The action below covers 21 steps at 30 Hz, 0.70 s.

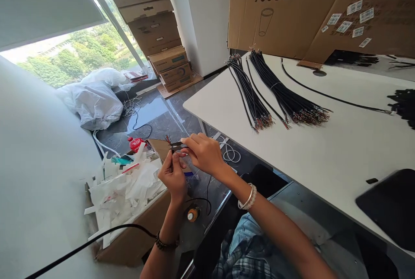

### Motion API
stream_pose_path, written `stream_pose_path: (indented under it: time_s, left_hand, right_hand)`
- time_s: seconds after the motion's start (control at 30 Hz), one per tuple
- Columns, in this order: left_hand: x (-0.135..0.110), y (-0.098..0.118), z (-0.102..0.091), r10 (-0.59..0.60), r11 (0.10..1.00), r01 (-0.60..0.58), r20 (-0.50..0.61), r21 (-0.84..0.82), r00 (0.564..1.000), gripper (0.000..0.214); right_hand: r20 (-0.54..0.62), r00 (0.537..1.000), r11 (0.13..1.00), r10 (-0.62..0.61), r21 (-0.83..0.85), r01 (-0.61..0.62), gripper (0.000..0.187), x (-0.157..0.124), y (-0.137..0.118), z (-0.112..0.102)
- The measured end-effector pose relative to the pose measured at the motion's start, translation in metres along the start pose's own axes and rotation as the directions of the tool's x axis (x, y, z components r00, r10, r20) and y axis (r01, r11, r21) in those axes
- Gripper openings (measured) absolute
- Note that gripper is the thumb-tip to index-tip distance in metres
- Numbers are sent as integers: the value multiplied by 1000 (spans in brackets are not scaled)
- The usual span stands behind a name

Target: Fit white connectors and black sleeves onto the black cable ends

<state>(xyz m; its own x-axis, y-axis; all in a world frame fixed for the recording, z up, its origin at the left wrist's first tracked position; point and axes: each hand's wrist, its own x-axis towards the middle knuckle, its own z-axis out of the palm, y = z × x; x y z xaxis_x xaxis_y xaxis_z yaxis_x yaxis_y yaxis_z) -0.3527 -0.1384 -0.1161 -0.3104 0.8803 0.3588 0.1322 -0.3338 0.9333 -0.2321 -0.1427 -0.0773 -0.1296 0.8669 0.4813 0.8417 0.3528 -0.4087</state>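
My left hand [173, 174] is closed in a pinch on the end of a thin black cable [97, 236] that trails down to the lower left. My right hand [204, 152] is closed around a small dark cutting tool [175, 144], its tip at the coloured wire ends [167, 139] sticking up from the cable. Both hands hover over a cardboard box [136, 240] filled with white scraps. Two bundles of black cables [256, 93] [288, 95] with stripped ends lie on the white table [324, 149] to the right.
A large 700CC carton [292, 6] leans at the table's back. Stacked cardboard boxes [155, 24] stand by the window. White sacks [94, 101] lie on the dark floor. A dark flat object [389, 205] sits at the table's near right. A small orange-capped item [193, 214] rests on the floor.
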Motion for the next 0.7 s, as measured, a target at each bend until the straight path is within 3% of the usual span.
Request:
stream_pose_path:
  time_s: [0.33,0.7]
  left_hand:
    - [-13,6,-3,-66,998,67,24,-15,998,35]
    - [-13,3,0,-29,1000,29,0,11,1000,37]
  right_hand:
    - [-57,997,998,58,-3,-59,39,3,11,-9]
    - [-11,1000,1000,-11,4,11,29,-14,1,-1]
